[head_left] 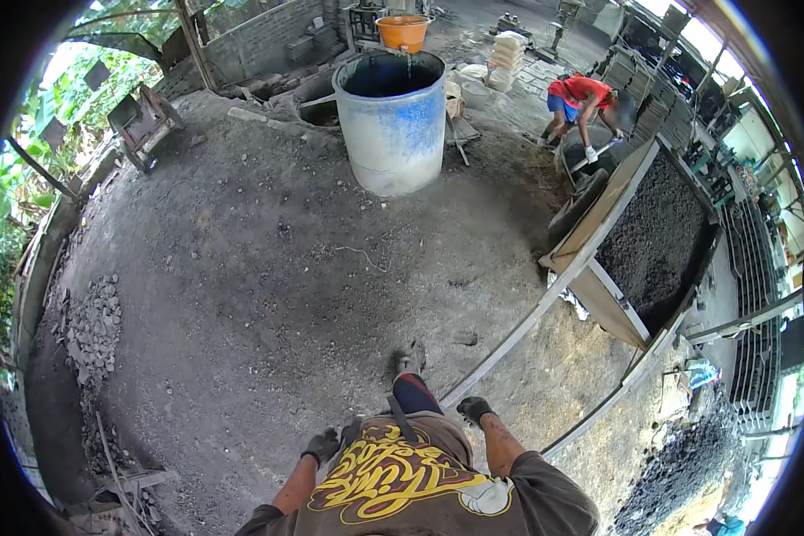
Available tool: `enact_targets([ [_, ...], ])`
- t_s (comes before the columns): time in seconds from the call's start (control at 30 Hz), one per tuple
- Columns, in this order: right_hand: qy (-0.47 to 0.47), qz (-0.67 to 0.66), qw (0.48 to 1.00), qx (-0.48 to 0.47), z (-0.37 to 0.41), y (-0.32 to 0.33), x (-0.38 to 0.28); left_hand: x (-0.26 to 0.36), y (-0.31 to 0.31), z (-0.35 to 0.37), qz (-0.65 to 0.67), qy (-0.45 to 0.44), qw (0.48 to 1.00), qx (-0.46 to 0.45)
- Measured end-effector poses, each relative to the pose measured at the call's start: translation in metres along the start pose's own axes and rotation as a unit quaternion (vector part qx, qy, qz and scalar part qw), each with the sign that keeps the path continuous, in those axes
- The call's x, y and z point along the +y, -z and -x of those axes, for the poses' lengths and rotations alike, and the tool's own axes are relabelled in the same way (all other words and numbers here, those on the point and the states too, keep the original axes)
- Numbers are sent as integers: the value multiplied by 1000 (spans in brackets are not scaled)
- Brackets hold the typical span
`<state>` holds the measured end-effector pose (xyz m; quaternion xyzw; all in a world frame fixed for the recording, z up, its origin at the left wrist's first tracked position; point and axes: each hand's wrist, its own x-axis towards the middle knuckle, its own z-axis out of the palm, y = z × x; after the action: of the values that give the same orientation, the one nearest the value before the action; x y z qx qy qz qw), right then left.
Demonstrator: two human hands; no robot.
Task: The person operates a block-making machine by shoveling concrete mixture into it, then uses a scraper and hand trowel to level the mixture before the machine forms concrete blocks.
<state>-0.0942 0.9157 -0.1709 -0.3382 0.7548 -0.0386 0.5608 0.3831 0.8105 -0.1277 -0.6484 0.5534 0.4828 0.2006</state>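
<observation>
My left hand (pixel 322 444), in a dark glove, hangs beside my shirt at the lower middle, holding nothing visible, with its fingers apart. Dark-gloved too, my right hand (pixel 475 409) has curled fingers with nothing visible in them. It is just beside the near end of a long handle (pixel 507 341) of a wooden cart (pixel 614 300). Whether the glove touches that handle is unclear. Dark, crumbly material (pixel 657 228) lies in the cart. A second handle (pixel 590 420) runs further right.
A large blue-and-white barrel (pixel 393 134) stands ahead, with an orange basin (pixel 404 34) above it dripping water. Another person in red (pixel 581 94) bends beyond the cart, holding a tool over a dark container. Rubble (pixel 94 330) lies left; a dark heap (pixel 679 464) is lower right.
</observation>
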Motion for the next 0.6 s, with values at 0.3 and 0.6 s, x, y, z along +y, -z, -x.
enact_targets([
  [0.3,-53,-47,997,-8,-62,89,-53,90,99,-92,200,-45,978,-27],
  [0.6,143,74,974,157,-182,278,-132,209,181,-144,219,-26,975,29],
])
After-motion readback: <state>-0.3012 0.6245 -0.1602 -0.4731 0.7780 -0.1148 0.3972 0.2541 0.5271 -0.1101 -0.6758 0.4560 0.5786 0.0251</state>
